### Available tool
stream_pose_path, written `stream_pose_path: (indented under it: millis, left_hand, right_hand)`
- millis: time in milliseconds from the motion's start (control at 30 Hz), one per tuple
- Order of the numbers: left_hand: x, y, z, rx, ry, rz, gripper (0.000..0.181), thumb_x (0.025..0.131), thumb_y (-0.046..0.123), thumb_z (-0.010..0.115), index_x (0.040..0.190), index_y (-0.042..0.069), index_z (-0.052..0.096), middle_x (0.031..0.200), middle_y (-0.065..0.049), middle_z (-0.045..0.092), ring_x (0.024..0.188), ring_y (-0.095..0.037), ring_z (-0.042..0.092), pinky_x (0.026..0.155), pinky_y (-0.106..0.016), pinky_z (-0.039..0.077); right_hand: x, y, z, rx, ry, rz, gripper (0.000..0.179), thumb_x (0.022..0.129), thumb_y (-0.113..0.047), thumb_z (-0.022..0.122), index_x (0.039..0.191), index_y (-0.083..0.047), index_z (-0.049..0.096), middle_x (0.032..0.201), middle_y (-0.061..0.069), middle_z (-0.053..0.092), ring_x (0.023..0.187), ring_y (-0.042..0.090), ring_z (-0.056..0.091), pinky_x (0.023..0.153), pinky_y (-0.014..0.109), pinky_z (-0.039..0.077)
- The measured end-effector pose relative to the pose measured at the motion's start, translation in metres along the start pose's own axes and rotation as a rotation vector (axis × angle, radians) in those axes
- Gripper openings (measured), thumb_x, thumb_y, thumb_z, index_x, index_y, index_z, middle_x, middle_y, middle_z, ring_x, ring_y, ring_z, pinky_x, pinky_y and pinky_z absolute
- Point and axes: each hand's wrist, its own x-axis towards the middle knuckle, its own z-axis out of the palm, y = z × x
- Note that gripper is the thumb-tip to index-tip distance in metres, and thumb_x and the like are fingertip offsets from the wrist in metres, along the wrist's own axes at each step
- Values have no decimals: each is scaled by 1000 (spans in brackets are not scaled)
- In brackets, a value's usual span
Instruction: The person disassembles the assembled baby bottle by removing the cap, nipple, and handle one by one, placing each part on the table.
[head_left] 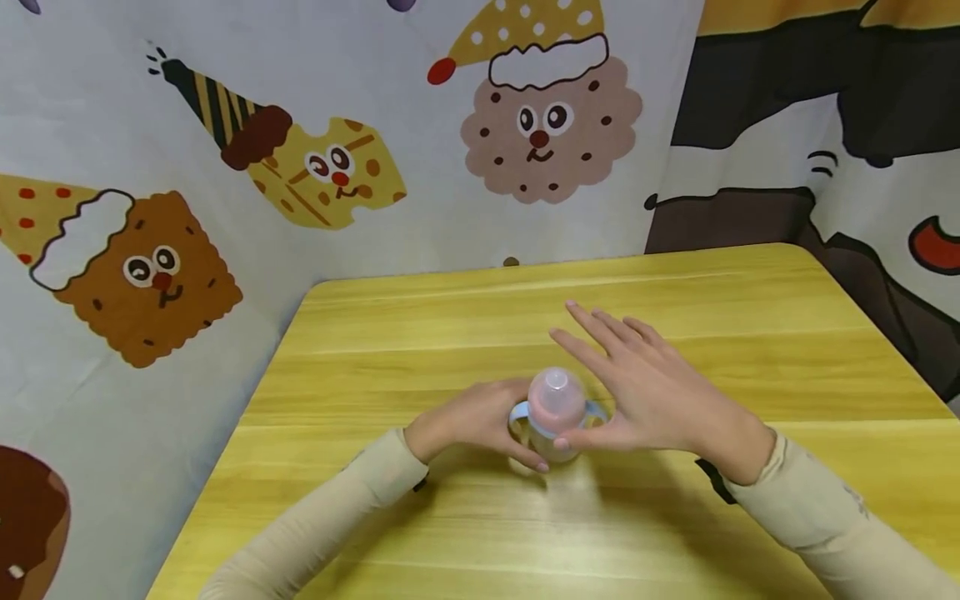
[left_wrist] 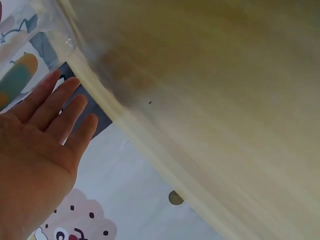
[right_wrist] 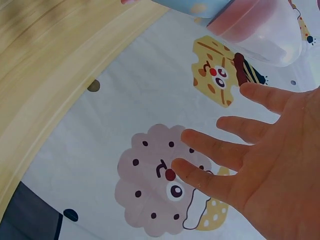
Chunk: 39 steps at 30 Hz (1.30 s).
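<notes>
A baby bottle point(head_left: 557, 402) with a pink top under a clear cover and a light blue handle on each side stands upright on the table, between both hands. My left hand point(head_left: 480, 421) is at the bottle's left side, its thumb in front; the left wrist view shows its four fingers straight, beside a blue handle point(left_wrist: 19, 80) with an orange patch. My right hand point(head_left: 637, 387) is spread at the bottle's right, thumb tip overlapping the bottle's front. In the right wrist view its fingers are straight and apart, below the clear cover point(right_wrist: 282, 37).
The wood-grain table point(head_left: 420, 325) reaches back to a white cloth backdrop point(head_left: 420, 50) printed with cartoon biscuits and cheese. A dark cartoon print point(head_left: 750, 92) covers the right side of the backdrop.
</notes>
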Motion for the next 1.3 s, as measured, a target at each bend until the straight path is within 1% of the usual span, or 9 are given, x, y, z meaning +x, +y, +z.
stream_pose_path:
  millis: [133, 300, 500, 633, 800, 933, 1000, 1167, 1300]
  left_hand:
    - [0, 0, 3, -8, 18, -43, 89, 74, 51, 96, 147, 18, 58, 138, 5, 67, 126, -5, 62, 107, -25, 51]
    - [0, 2, 6, -6, 42, -98, 85, 71, 52, 98, 143, 22, 62, 131, 9, 70, 116, -5, 62, 100, -25, 53]
    - [2, 5, 8, 5, 67, -123, 83, 73, 51, 97, 143, 23, 64, 130, 12, 69, 113, -6, 61, 95, -27, 55]
    - [3, 6, 8, 15, 87, -115, 77, 74, 49, 97, 139, 21, 67, 128, 12, 70, 110, -6, 60, 94, -26, 55]
    - [-1, 6, 5, 29, 100, -79, 65, 78, 45, 95, 130, 14, 71, 115, 7, 72, 98, -7, 63, 83, -22, 55]
    - [-5, 7, 3, 33, 114, -46, 68, 79, 42, 95, 131, 6, 70, 117, 0, 74, 96, -10, 66, 79, -20, 56]
    - [-6, 7, 2, 16, 122, -28, 68, 80, 41, 94, 131, 5, 69, 119, -2, 75, 101, -11, 69, 84, -21, 56]
    - [-7, 6, -2, -61, 142, 6, 63, 80, 34, 95, 129, 3, 70, 120, -6, 77, 110, -15, 72, 96, -28, 59]
    - [-9, 5, -2, -95, 154, 2, 61, 81, 31, 96, 128, 2, 71, 121, -6, 77, 112, -16, 72, 100, -30, 58]
  right_hand:
    - [-1, 0, -2, 3, -1, 2, 117, 77, -91, 65, 164, -17, 40, 175, 17, 23, 150, 48, 41, 117, 71, 35]
    - [-3, 0, -3, 3, -5, 8, 116, 77, -90, 66, 165, -18, 40, 174, 18, 24, 150, 49, 40, 117, 71, 34]
    - [-3, -1, -5, -9, 1, 7, 116, 76, -88, 69, 164, -18, 41, 175, 16, 22, 150, 48, 41, 117, 71, 35]
    - [-4, -1, -7, -20, 10, 7, 115, 76, -87, 71, 163, -18, 42, 175, 16, 23, 149, 47, 42, 117, 71, 36]
    - [-3, -1, -7, -32, -3, -3, 114, 79, -91, 64, 165, -20, 40, 176, 14, 21, 150, 47, 42, 117, 70, 35]
    - [-1, -1, -6, -46, 14, -8, 114, 78, -90, 66, 164, -20, 41, 175, 15, 24, 149, 45, 44, 118, 68, 35]
    - [-1, 0, -6, -52, 22, -6, 114, 77, -88, 68, 164, -19, 41, 174, 16, 26, 149, 44, 44, 118, 68, 35]
    - [1, 2, -8, -57, 8, 0, 114, 78, -88, 69, 164, -20, 40, 174, 16, 27, 148, 42, 46, 118, 69, 36]
    - [2, 2, -8, -53, 0, 6, 114, 78, -88, 68, 165, -22, 39, 174, 15, 27, 147, 41, 47, 117, 68, 36]
